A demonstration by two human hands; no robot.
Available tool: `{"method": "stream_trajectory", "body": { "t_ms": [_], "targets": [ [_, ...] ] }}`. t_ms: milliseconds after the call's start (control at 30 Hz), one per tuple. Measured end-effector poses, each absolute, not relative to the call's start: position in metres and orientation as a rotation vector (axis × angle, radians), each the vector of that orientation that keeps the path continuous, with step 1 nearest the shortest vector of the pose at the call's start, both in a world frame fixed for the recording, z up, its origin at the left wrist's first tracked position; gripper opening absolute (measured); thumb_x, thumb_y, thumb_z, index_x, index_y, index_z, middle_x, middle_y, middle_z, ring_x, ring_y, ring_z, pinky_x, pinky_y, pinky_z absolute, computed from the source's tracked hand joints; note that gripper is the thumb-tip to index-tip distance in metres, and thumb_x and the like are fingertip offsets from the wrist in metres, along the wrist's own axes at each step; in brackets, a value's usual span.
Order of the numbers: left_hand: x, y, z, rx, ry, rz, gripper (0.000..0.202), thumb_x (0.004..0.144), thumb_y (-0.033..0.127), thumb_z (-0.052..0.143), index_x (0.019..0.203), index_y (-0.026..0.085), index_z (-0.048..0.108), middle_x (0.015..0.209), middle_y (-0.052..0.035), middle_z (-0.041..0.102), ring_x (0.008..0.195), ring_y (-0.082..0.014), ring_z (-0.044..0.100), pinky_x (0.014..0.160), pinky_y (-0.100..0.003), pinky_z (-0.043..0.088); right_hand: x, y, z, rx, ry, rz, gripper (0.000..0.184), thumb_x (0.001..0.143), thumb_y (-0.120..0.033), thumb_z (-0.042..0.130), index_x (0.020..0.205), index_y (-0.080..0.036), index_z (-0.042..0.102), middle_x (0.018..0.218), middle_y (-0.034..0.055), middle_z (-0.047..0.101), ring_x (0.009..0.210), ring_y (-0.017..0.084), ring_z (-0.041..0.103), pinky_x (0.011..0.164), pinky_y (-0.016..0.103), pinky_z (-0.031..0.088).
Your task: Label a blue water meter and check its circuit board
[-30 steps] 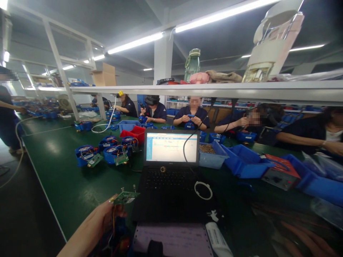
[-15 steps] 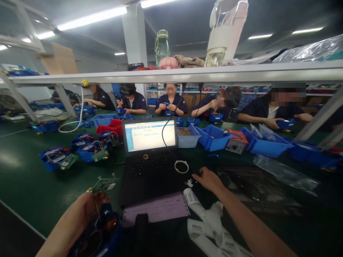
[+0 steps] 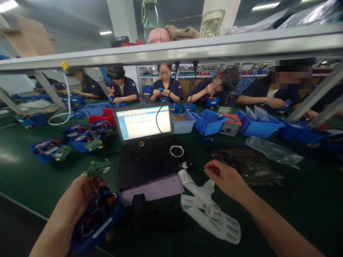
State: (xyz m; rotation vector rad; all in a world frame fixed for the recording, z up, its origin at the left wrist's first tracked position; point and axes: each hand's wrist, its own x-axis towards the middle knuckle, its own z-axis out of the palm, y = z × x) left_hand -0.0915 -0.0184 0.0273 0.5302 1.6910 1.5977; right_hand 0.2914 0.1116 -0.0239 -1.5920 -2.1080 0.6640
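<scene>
At the lower left, my left hand is closed on a green circuit board, held up by its lower edge. Wires run from the board down to an open blue housing just below, packed with more wiring. My right hand hovers right of the laptop with thumb and forefinger pinched; whatever is between the fingertips is too small to make out. Just left of and below it lies a curled strip of white barcode labels. Small white scraps rest on the laptop's right corner.
A black laptop with a lit screen carries a white ring. A pink sheet lies before it. Several wired blue housings stand left, blue bins behind. A shelf crosses above; co-workers sit opposite.
My right hand has drawn back from the white scraps at the laptop's corner, toward the right, fingers now pinched. The left hand keeps hold of the circuit board. The view has tilted downward.
</scene>
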Motion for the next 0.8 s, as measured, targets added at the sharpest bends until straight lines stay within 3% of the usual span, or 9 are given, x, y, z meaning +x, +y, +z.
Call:
{"method": "stream_trajectory", "body": {
  "t_ms": [100,200,300,500,633,800],
  "targets": [
    [-0.081,-0.018,0.028,0.575,1.682,1.64,0.048,0.047,0.045,0.071,0.081,0.015,0.056,0.069,0.0,0.061,0.064,-0.0165,0.057,0.059,-0.022,0.047,0.244,0.048,-0.023,-1.184,-2.423,0.9,0.02,0.085,-0.027,0.052,0.103,-0.02,0.058,0.094,0.0038,0.06,0.084,0.021,0.058,0.075,0.033,0.047],
    [-0.08,-0.017,0.019,0.631,1.676,1.66,0.051,0.051,0.052,0.07,0.082,0.014,0.057,0.07,-0.0017,0.06,0.068,-0.0181,0.057,0.064,-0.025,0.047,0.194,0.003,-0.029,-1.049,-2.668,0.819,0.046,0.08,-0.023,0.064,0.124,-0.016,0.051,0.116,0.0119,0.053,0.105,0.029,0.05,0.089,0.044,0.045],
    [-0.081,-0.019,0.012,0.679,1.655,1.677,0.054,0.057,0.057,0.069,0.084,0.012,0.058,0.072,-0.0033,0.06,0.07,-0.0189,0.057,0.068,-0.027,0.046,0.159,-0.011,-0.041,-1.069,-2.809,0.682,0.065,0.077,-0.024,0.071,0.135,-0.012,0.043,0.119,0.0163,0.05,0.107,0.034,0.047,0.087,0.051,0.045],
    [-0.08,-0.023,0.012,0.661,1.632,1.715,0.053,0.06,0.057,0.068,0.086,0.012,0.058,0.073,-0.003,0.06,0.071,-0.0185,0.056,0.07,-0.027,0.047,0.161,0.002,-0.049,-0.898,-2.845,0.735,0.046,0.086,-0.018,0.055,0.13,-0.007,0.045,0.115,0.0178,0.053,0.101,0.033,0.051,0.087,0.052,0.045],
    [-0.081,-0.023,0.01,0.621,1.623,1.779,0.052,0.058,0.056,0.067,0.084,0.012,0.057,0.071,-0.0017,0.059,0.07,-0.0176,0.056,0.071,-0.027,0.048,0.194,0.001,-0.025,-0.535,-2.692,1.169,0.037,0.08,-0.025,0.06,0.115,-0.019,0.053,0.113,0.0089,0.056,0.098,0.027,0.055,0.086,0.038,0.046],
    [-0.08,-0.023,0.006,0.587,1.65,1.85,0.05,0.059,0.056,0.063,0.083,0.012,0.056,0.071,-0.0022,0.059,0.07,-0.0178,0.056,0.071,-0.027,0.048,0.215,-0.007,0.003,-0.592,-2.604,1.465,0.025,0.087,-0.028,0.053,0.111,-0.026,0.053,0.111,0.0051,0.057,0.101,0.022,0.055,0.08,0.026,0.047]
  ]
}}
